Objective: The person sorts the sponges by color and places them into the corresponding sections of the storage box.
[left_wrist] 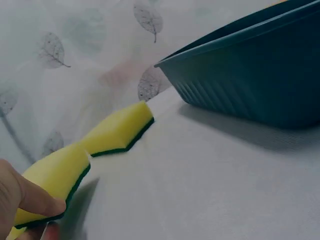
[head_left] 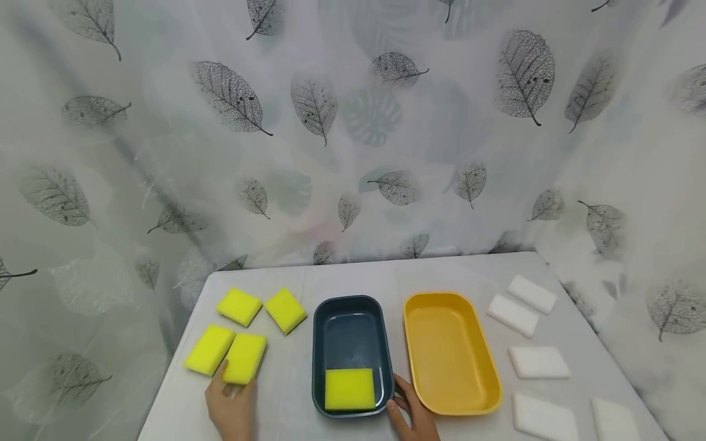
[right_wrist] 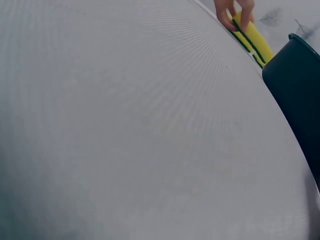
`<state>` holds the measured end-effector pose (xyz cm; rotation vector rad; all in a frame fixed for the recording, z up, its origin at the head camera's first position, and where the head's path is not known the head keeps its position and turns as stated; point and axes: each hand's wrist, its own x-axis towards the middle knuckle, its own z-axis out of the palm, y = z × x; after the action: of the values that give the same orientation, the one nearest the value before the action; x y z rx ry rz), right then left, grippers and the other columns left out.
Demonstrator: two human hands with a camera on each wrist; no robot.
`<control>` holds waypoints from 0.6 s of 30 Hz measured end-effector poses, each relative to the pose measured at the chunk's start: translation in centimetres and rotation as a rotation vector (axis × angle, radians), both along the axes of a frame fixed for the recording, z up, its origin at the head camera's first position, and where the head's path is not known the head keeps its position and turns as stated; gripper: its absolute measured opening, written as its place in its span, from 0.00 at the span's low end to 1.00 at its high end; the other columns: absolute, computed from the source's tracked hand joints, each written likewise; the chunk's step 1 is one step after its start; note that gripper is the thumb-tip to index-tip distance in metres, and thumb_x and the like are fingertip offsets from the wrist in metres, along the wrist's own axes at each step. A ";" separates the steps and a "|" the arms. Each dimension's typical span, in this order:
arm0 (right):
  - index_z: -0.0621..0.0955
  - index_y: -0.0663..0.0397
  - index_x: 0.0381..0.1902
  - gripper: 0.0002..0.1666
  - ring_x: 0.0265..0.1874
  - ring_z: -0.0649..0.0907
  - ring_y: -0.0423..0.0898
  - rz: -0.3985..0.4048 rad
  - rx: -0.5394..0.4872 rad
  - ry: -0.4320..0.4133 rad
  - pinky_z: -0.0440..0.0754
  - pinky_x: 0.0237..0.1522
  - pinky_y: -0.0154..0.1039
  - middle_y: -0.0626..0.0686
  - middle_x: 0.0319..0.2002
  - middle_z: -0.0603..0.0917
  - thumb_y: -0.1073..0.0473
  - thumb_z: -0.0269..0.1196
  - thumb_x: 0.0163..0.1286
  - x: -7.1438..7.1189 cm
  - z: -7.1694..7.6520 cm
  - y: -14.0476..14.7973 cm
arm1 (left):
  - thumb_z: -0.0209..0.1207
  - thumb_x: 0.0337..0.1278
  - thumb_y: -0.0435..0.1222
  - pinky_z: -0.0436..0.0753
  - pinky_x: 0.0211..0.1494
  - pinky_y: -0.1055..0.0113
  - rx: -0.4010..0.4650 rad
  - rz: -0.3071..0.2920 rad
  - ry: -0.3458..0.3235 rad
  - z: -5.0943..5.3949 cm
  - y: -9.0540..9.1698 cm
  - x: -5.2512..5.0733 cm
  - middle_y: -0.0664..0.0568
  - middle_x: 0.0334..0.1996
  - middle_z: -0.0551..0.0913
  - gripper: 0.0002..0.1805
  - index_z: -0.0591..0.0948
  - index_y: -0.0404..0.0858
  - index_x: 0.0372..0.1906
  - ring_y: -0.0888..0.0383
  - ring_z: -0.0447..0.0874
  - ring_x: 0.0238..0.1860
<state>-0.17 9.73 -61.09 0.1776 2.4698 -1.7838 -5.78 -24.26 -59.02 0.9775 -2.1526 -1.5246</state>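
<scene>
My left hand (head_left: 231,407) pinches the near end of a yellow sponge (head_left: 245,358) with a dark green scouring side. In the left wrist view the thumb lies along that sponge (left_wrist: 60,175), and a fingertip shows below it. Another sponge (head_left: 210,350) lies just left of it, and two more, one sponge (head_left: 239,307) and a second sponge (head_left: 285,310), lie farther back. My right hand (head_left: 413,413) holds the near right corner of a dark blue plastic basin (head_left: 353,301). Inside the basin's near end lies one yellow sponge (head_left: 349,389).
Right of the blue basin stands a yellow basin (head_left: 449,349) with nothing in it. Several white sponge blocks, such as the white block (head_left: 538,362), lie along the right side of the white-covered table (head_left: 292,392). A leaf-print curtain (head_left: 353,153) hangs behind.
</scene>
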 end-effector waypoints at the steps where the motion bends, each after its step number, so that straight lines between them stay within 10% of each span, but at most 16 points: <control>1: 0.72 0.51 0.74 0.34 0.62 0.78 0.29 -0.001 -0.001 0.003 0.83 0.63 0.29 0.58 0.70 0.78 0.42 0.61 0.78 0.1 0.0 0.0 | 0.65 0.55 0.20 0.79 0.39 0.90 0.023 0.001 0.001 0.2 0.0 0.0 0.31 0.76 0.58 0.44 0.66 0.40 0.79 0.29 0.68 0.69; 3: 0.73 0.52 0.73 0.33 0.62 0.79 0.29 -0.018 -0.018 0.023 0.83 0.63 0.30 0.58 0.69 0.79 0.45 0.63 0.77 0.1 0.0 0.1 | 0.65 0.56 0.19 0.82 0.43 0.86 0.055 -0.008 0.006 0.4 -0.1 -0.2 0.32 0.77 0.57 0.45 0.65 0.41 0.79 0.27 0.68 0.70; 8: 0.73 0.53 0.73 0.32 0.62 0.78 0.28 -0.015 -0.009 0.049 0.83 0.63 0.31 0.57 0.69 0.79 0.47 0.62 0.78 0.3 -0.3 0.0 | 0.64 0.58 0.19 0.78 0.69 0.39 0.125 -0.043 -0.005 0.6 -0.1 -0.4 0.36 0.83 0.50 0.49 0.59 0.45 0.82 0.23 0.64 0.73; 15: 0.72 0.52 0.74 0.34 0.64 0.78 0.31 -0.007 -0.007 0.029 0.83 0.64 0.30 0.58 0.70 0.78 0.43 0.61 0.78 0.3 -0.3 0.0 | 0.64 0.61 0.22 0.82 0.42 0.83 0.210 -0.118 0.024 1.1 -0.1 -0.4 0.40 0.85 0.45 0.51 0.54 0.48 0.84 0.30 0.69 0.72; 18: 0.71 0.52 0.74 0.34 0.63 0.78 0.29 -0.002 -0.016 0.010 0.82 0.64 0.29 0.58 0.71 0.78 0.42 0.61 0.78 0.3 -0.1 0.0 | 0.66 0.61 0.24 0.82 0.43 0.84 0.242 -0.160 0.025 1.4 0.0 -0.3 0.42 0.85 0.45 0.51 0.55 0.50 0.84 0.39 0.72 0.68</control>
<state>0.15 9.72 -61.23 0.1704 2.4621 -1.8091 -6.13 -24.30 -57.58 0.8699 -2.1084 -1.8978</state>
